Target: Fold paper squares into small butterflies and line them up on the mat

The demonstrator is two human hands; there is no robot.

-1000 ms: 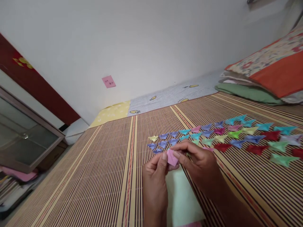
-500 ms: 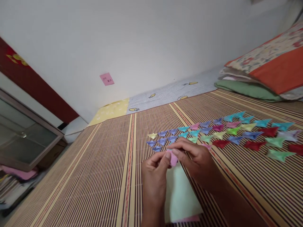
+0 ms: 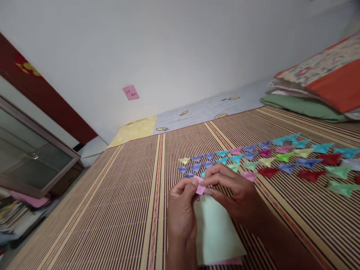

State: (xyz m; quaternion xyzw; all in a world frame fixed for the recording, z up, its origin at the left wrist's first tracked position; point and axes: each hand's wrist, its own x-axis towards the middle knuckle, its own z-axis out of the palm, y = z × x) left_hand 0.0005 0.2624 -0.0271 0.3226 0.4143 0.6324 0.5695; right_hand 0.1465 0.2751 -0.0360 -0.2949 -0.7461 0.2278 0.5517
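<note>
A small folded piece of pink paper (image 3: 200,187) is pinched in my left hand (image 3: 182,206), between thumb and fingers. My right hand (image 3: 234,189) grips its right edge, thumb below and fingers above. Beneath the hands a stack of pale green paper (image 3: 218,230) lies on the striped mat (image 3: 129,202), with pink paper (image 3: 232,261) showing at its near edge. Beyond and to the right, several rows of small folded paper shapes in many colours stand on the mat, among them a red one (image 3: 268,172) and a bright green one (image 3: 284,156).
Folded bedding with an orange and floral cover (image 3: 332,80) lies on a green one (image 3: 303,108) at the back right. A pink note (image 3: 131,92) is on the white wall. At the left stand a glass-fronted cabinet (image 3: 33,157) and a pile of books (image 3: 14,215).
The pink piece has turned in my fingers and looks squarer. My right hand's fingers have shifted on it. The whole view has moved slightly, so the paper shapes appear farther right.
</note>
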